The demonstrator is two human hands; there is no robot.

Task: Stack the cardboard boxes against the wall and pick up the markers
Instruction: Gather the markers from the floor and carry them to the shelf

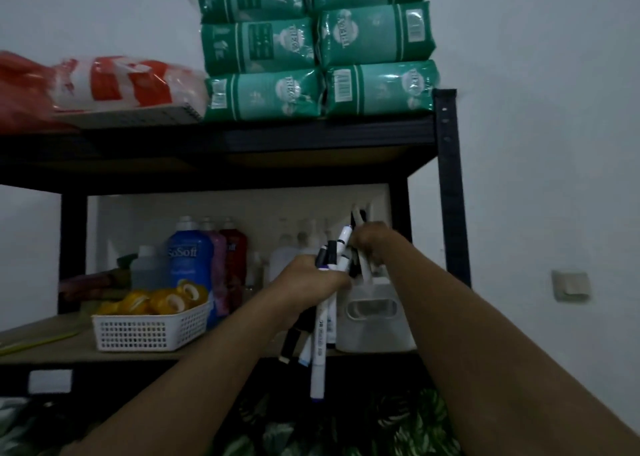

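1. The left hand (308, 284) is clenched round a bundle of markers (320, 344), gripping them near their upper ends; most of each barrel hangs below the fist, and the longest white one reaches well below the shelf board's front edge
2. A few caps of that bundle stick up above the left hand, one white with a dark tip, slanting up and right toward the right hand (372, 242)
3. The right hand is just right of and slightly farther than the left one, its fingers curled over the top of a white holder (375, 317); it seems to pinch something dark and thin there, but blur hides exactly what
4. The white holder stands on the lower shelf board (45, 348) at the right end, just right of the hanging markers
5. Left of the hands on the same board sits a white perforated basket (149, 331) holding yellow tape rolls (156, 299)
6. Behind the basket stand bottles, among them a blue bottle (188, 258)
7. On the upper shelf lie stacked green packs (318, 50), with a red-and-white bag (114, 83) to their left
8. No cardboard boxes appear in this view
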